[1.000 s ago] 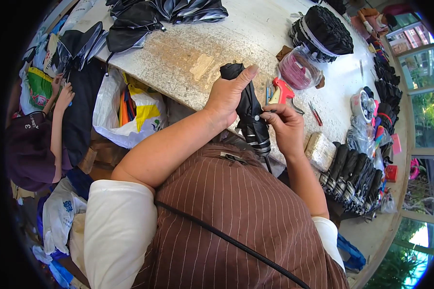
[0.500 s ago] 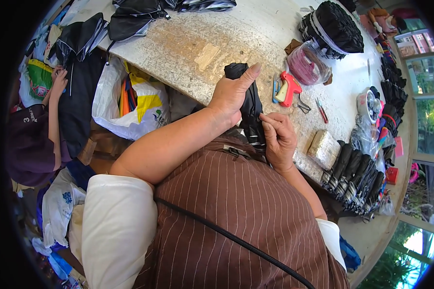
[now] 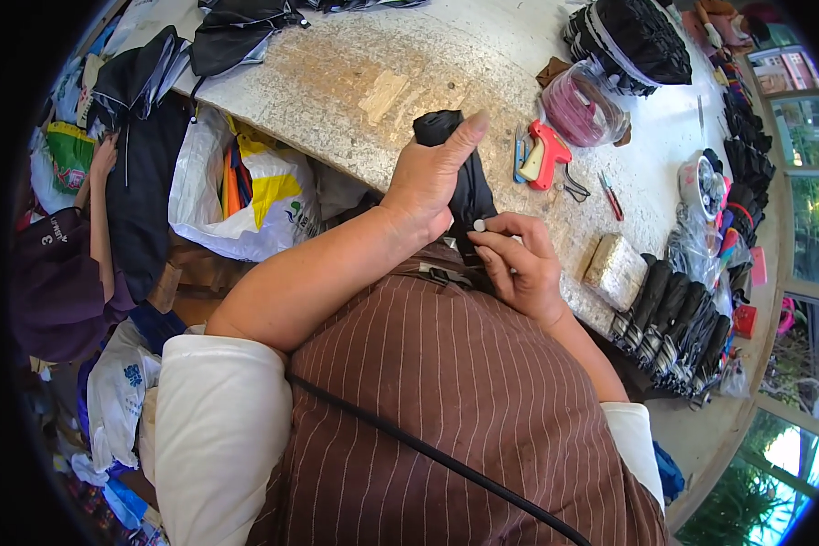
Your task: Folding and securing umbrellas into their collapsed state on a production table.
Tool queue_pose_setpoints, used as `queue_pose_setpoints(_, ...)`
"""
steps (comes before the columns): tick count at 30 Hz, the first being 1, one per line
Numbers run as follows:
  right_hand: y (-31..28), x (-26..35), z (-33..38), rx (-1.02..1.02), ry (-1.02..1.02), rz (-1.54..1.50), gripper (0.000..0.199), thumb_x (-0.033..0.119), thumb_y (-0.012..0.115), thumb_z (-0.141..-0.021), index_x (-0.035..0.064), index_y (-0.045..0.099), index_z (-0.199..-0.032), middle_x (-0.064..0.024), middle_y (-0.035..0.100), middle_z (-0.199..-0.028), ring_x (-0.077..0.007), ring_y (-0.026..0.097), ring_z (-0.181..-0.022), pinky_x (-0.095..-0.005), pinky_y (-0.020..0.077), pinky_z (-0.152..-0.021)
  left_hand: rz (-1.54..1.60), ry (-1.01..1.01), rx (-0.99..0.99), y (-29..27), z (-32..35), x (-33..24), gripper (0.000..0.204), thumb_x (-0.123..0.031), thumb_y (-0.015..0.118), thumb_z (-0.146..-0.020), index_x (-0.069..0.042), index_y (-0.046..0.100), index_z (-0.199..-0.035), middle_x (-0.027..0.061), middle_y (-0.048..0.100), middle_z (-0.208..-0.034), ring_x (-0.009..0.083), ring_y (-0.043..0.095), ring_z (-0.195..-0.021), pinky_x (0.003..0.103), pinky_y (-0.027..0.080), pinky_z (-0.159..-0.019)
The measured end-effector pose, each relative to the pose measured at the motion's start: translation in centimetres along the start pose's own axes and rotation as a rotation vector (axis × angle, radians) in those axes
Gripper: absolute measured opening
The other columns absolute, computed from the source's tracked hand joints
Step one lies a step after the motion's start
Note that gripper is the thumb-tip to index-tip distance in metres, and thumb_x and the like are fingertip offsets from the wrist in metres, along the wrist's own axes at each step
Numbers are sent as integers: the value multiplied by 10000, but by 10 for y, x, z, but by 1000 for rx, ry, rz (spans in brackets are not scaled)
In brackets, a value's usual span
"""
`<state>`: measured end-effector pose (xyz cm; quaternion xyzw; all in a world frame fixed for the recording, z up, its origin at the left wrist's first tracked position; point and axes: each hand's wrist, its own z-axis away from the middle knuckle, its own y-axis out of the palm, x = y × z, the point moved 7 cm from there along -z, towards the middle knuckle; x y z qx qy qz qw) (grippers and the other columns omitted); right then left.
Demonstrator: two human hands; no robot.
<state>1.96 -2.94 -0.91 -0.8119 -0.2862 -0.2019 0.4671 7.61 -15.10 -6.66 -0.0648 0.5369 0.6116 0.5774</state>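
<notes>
A folded black umbrella (image 3: 474, 187) stands tilted in front of my body, at the near edge of the table. My left hand (image 3: 423, 177) is wrapped around its upper part, thumb pointing up along the cloth. Beside the lower part, my right hand (image 3: 523, 259) pinches a small round pale button (image 3: 480, 225) between thumb and index finger. It lies against the black cloth; whether it is fixed to a strap I cannot make out. The umbrella's lower end is hidden near my brown striped apron (image 3: 446, 364).
On the table (image 3: 337, 100) lie a red-and-cream tagging gun (image 3: 546, 156), red-handled snips (image 3: 612, 198), a clear tub (image 3: 582, 107) and a taped block (image 3: 616, 264). Folded black umbrellas (image 3: 672, 314) line the right. A co-worker's hand (image 3: 106, 150) holds dark cloth at left.
My right hand has shifted slightly left across the umbrella, and its fingers have changed position. The pale button now shows at its fingertips. My left hand keeps its hold.
</notes>
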Motion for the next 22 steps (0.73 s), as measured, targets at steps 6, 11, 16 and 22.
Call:
queue_pose_setpoints(6,-25,1,-10,34,287,-108,131,-31,666,-731,1,633,-854,-72,590,-842,-184,543,-774,-265,439,-728,-25,71,145,21,12,-13,308,-312,765,-749,-64,583,-756,-2,558,-690,80,497,-603,210,420,-575)
queue_pose_setpoints(11,-29,-6,-2,92,328,-150,188,-56,678,-710,9,604,-870,-54,587,-827,-156,536,-728,-255,440,-715,-127,236,254,36,29,-23,303,-283,771,-746,-58,570,-774,4,564,-679,71,504,-607,201,419,-564)
queue_pose_setpoints(16,-22,-18,13,25,426,-436,323,-43,693,-713,37,561,-997,-38,586,-836,-139,515,-675,-240,438,-674,-232,367,325,42,49,-32,323,-274,783,-731,-51,561,-803,12,576,-675,61,516,-603,191,428,-549)
queue_pose_setpoints(22,-17,-20,18,17,576,-587,473,-24,702,-729,69,495,-1143,-31,586,-857,-145,501,-641,-255,444,-656,-214,241,426,45,61,-31,352,-249,780,-733,-46,538,-889,24,607,-707,101,549,-539,215,492,-558)
